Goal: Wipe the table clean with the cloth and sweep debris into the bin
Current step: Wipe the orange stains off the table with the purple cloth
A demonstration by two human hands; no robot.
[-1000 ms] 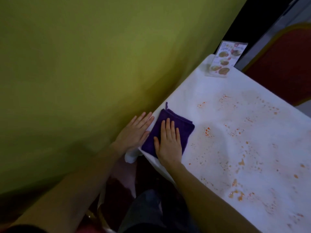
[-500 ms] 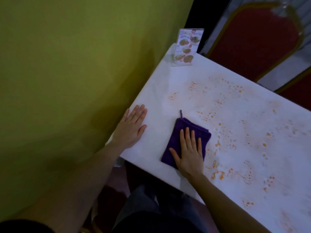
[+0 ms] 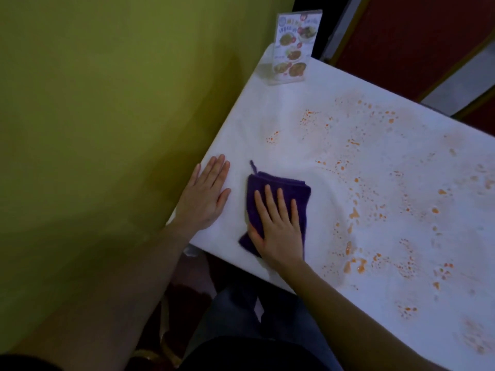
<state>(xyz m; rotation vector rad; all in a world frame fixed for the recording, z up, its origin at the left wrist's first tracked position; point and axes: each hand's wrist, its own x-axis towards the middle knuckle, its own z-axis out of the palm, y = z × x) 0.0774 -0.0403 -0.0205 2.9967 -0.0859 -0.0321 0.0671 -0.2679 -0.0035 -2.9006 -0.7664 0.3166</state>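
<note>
A folded purple cloth [image 3: 277, 187] lies on the white table [image 3: 270, 121] near its front left corner. My right hand [image 3: 278, 226] presses flat on the cloth, fingers spread, covering its lower half. My left hand [image 3: 205, 194] rests palm down on the bare table edge just left of the cloth, holding nothing. Orange sauce spots and smears [image 3: 353, 214] cover the table to the right of the cloth and run on to the far right. No bin is in view.
A clear menu stand [image 3: 293, 48] with food pictures stands at the table's far left corner. A yellow-green wall [image 3: 107, 116] runs along the table's left side. Red chairs [image 3: 407, 36] stand behind the table. My legs are below the front edge.
My right hand slid the cloth from the table's corner rightward towards the stains, then back a little towards my left hand. My left hand stayed flat at the table edge.
</note>
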